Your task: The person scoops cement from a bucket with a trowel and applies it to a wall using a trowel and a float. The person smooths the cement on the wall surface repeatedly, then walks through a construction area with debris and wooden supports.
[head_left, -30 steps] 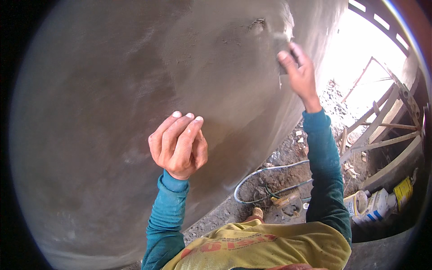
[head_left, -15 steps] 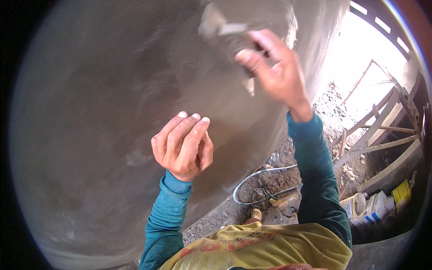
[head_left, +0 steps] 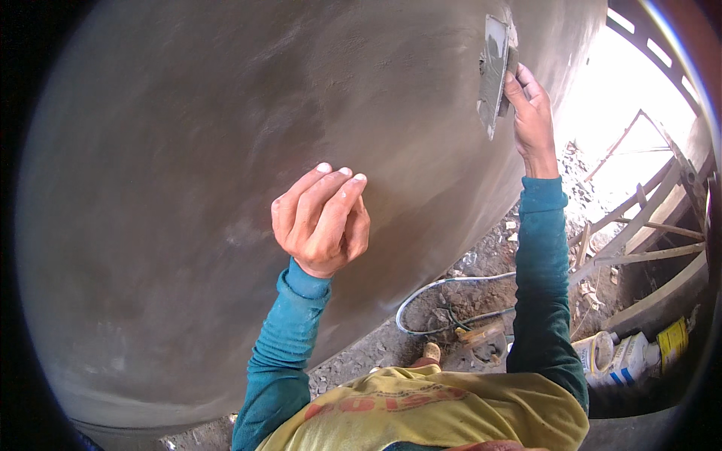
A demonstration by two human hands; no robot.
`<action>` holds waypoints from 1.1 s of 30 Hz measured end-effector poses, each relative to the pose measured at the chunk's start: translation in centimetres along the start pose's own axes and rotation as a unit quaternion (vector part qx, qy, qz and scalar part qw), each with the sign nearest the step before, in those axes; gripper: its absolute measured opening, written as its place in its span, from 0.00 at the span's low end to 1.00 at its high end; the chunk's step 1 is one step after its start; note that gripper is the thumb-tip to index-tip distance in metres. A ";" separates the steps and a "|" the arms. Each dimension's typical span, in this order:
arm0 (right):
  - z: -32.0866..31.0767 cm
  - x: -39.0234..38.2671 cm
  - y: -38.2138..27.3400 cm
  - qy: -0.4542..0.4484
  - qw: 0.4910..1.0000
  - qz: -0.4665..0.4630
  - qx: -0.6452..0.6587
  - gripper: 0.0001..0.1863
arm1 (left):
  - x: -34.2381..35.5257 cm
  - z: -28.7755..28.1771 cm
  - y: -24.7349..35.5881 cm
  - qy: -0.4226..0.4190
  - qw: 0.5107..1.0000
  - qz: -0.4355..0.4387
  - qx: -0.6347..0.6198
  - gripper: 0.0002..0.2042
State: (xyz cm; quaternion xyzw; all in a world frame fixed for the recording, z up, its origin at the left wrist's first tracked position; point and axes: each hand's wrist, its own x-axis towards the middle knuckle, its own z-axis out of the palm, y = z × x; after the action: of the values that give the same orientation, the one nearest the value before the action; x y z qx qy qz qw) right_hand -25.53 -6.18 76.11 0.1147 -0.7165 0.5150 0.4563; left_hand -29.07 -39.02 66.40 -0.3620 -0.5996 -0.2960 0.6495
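Note:
A wide grey plastered wall (head_left: pixel 195 173) fills most of the view. My right hand (head_left: pixel 532 120) is raised at the upper right, gripping the handle of a flat steel trowel (head_left: pixel 493 71) whose blade lies edge-on against the wet plaster. My left hand (head_left: pixel 322 219) hovers in front of the wall at the centre, fingers curled loosely together and pointing up, holding nothing. Both forearms wear teal sleeves.
Below lies rubble-strewn ground with a looped grey hose (head_left: pixel 444 301). White and yellow containers (head_left: pixel 624 353) stand at the lower right. Wooden scaffold poles (head_left: pixel 647 225) slant across the bright opening on the right.
My right hand swept the trowel left across the wall, then back to the right and upward. The trowel now stands more upright. My left hand has barely moved.

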 end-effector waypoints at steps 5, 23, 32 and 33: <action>0.8 1.4 -0.4 -0.020 0.998 -0.033 -0.055 0.44 | 0.3 -0.3 -0.1 0.003 1.000 0.010 -0.024 0.16; 6.8 -2.5 -6.4 -0.179 0.915 -0.288 -0.219 0.18 | 2.0 -6.7 -0.1 0.069 0.980 -0.084 -0.169 0.14; 7.2 4.3 -14.9 -0.210 0.925 -0.187 -0.255 0.19 | 1.8 -8.3 -0.2 0.074 0.980 -0.105 -0.151 0.14; 5.9 4.9 -11.2 -0.237 0.909 -0.293 -0.177 0.20 | 1.9 -7.9 0.0 0.088 0.977 -0.105 -0.166 0.14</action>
State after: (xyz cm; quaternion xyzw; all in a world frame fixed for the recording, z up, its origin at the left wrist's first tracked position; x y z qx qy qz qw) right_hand -24.31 -14.61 86.62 0.3559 -0.8170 0.1804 0.4163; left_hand -24.43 -45.50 68.16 -0.3719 -0.5173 -0.4887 0.5961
